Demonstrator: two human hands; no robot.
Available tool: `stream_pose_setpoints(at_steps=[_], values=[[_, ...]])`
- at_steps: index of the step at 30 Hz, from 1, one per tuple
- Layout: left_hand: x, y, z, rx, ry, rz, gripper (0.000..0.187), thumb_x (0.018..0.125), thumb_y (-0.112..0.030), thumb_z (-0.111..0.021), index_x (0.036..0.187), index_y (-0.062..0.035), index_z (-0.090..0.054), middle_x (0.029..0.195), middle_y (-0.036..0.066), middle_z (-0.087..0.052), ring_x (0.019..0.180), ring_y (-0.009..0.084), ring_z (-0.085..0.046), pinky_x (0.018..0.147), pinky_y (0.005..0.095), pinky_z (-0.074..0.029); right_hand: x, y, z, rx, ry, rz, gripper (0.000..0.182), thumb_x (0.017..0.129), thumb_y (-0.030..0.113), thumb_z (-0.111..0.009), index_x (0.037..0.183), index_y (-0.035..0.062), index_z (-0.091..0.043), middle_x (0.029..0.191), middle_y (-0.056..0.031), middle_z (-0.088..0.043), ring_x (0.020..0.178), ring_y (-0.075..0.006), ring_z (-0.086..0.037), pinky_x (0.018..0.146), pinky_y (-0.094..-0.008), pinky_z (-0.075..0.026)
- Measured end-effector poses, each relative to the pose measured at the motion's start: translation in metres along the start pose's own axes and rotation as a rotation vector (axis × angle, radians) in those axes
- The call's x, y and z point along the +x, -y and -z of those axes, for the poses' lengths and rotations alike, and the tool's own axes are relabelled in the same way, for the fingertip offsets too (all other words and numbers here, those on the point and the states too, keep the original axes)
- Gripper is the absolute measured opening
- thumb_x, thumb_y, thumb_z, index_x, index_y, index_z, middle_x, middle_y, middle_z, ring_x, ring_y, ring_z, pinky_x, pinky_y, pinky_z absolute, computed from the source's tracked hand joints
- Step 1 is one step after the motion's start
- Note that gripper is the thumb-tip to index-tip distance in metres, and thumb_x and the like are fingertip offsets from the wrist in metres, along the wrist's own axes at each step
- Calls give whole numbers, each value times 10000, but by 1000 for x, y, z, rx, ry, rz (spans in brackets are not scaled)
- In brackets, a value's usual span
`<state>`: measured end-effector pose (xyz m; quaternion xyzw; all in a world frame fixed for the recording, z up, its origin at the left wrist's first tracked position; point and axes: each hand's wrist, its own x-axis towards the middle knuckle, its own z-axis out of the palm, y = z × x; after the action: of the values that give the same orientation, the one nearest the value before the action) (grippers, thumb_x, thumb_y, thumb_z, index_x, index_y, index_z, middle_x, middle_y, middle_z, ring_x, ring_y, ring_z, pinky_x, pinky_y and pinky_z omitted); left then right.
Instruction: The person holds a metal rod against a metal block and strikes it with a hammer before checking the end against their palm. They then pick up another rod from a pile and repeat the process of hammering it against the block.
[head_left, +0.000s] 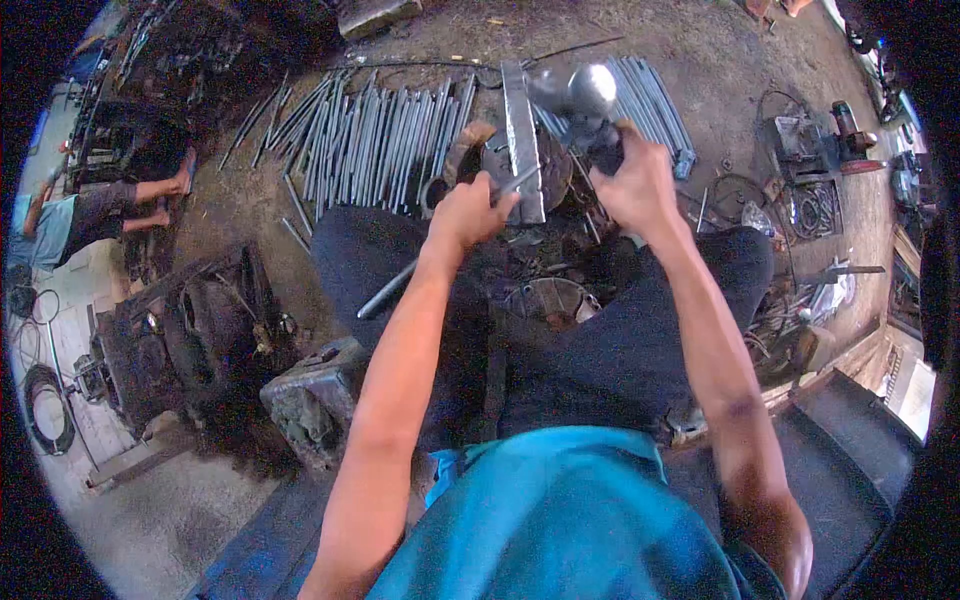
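Observation:
My left hand (470, 213) is wrapped round a thin grey metal rod (388, 290), which slants from my lap up to a flat metal bar (522, 140). The rod's upper end lies at the bar's surface; whether it touches cannot be made out. In my closed right hand (640, 185) is a hammer (592, 92) with a shiny rounded head, raised beside and above the bar. Its edges are blurred, and my fingers hide much of its dark handle. Beneath the bar stands a round brown block (475, 150), partly covered.
Many grey rods (390, 140) lie in rows on the ground ahead, with another pile of rods (650, 110) to the right. Dark machinery (200, 330) stands at left, near another person's legs (160, 205). A bench grinder (850, 135) sits at right.

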<state>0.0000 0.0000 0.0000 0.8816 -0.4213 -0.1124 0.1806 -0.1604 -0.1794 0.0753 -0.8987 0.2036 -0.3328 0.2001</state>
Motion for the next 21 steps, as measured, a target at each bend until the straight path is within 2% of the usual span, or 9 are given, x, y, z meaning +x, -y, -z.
stream_pose_setpoints(at_steps=[2, 3, 5, 8, 11, 12, 13, 15, 21], values=[[-23, -7, 6, -72, -31, 37, 404, 898, -406, -588, 1005, -20, -538, 907, 256, -655, 893, 449, -621, 801, 530, -483, 16, 35, 39, 162, -175, 115, 467, 688, 171, -747, 1110, 33, -604, 909, -180, -692, 875, -309, -681, 812, -389, -517], [-101, -27, -23, -141, 223, 165, 404, 898, -406, -588, 1005, -20, -538, 907, 256, -655, 893, 449, -621, 801, 530, -483, -12, 47, 69, 280, -109, 43, 391, 701, 141, -743, 1055, 30, -622, 840, -147, -701, 785, -276, -697, 747, -356, -531], [-110, -30, -23, 7, 355, 190, 374, 905, -377, -578, 987, -14, -537, 894, 265, -649, 901, 446, -620, 796, 543, -475, 2, 66, 97, 267, -105, -121, 248, 745, 69, -726, 970, -14, -667, 802, -64, -700, 709, -128, -650, 682, -263, -503], [-106, -27, -24, -2, 293, 179, 373, 894, -360, -586, 970, 2, -540, 856, 276, -648, 852, 464, -627, 770, 552, -486, 5, 83, 89, 397, -295, -39, 90, 777, 57, -714, 817, -4, -662, 699, -6, -665, 635, -95, -618, 622, -257, -481], [-112, -24, -30, -28, 330, 194, 358, 903, -356, -570, 975, -5, -560, 860, 280, -645, 849, 462, -627, 770, 550, -487, -66, 59, 32, 499, -186, -225, 192, 753, 75, -725, 908, 1, -640, 868, -56, -692, 752, -153, -658, 695, -307, -503], [-109, -23, -29, -47, 326, 198, 344, 904, -335, -566, 970, 2, -582, 866, 287, -644, 849, 461, -631, 783, 549, -489, -120, 8, -23, 626, -51, -289, 294, 757, 90, -705, 1010, -23, -608, 900, -125, -690, 819, -252, -678, 732, -379, -518], [-108, -20, -33, -49, 318, 204, 344, 904, -335, -566, 970, 2, -582, 866, 287, -644, 849, 461, -631, 783, 549, -489, -149, 3, -28, 132, 262, -364, 395, 746, 117, -672, 1083, -44, -543, 935, -235, -668, 897, -391, -654, 790, -481, -510], [-115, -13, -45, -59, 299, 131, 315, 935, -320, -518, 937, -17, -602, 856, 271, -647, 840, 463, -624, 764, 559, -484, -164, -7, -36, -175, 739, -505, 447, 728, 140, -652, 1102, -49, -494, 966, -322, -623, 926, -483, -600, 822, -545, -484], [-112, -35, -13, -106, 389, 208, 397, 907, -399, -546, 892, -14, -639, 847, 244, -658, 856, 424, -635, 773, 519, -492, -102, -18, 5, 32, 238, -383, 423, 715, 153, -703, 1063, -33, -550, 880, -274, -651, 888, -436, -635, 772, -480, -498]])
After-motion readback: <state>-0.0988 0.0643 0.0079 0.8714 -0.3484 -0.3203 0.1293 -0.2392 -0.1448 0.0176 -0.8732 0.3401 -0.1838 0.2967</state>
